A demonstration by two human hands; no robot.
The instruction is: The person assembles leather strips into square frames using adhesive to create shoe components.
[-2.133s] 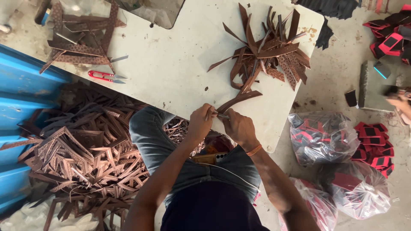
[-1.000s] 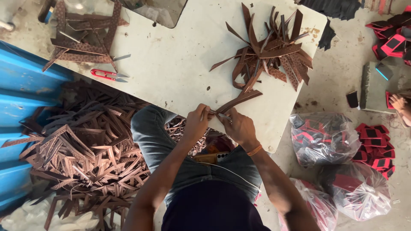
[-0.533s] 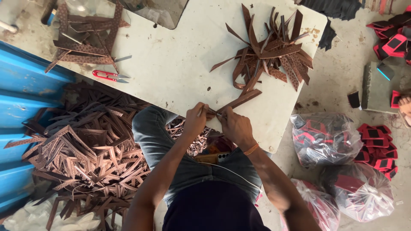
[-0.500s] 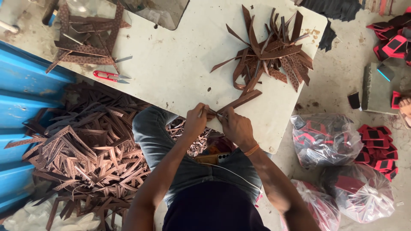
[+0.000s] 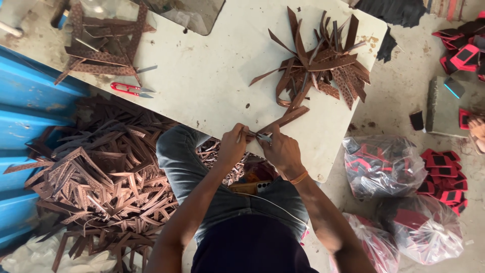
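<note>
left hand pinches brown strip | right hand grips small snips at its near end | far-right trimmed pile small; left floor heap large (mostly unprocessed, I judge)

A long brown strip with a patterned face lies slanted across the desk's near edge; its lower end is pinched. Small metal snips meet that end.

On the table, strips lie right, snips left, floor pile below.
</note>
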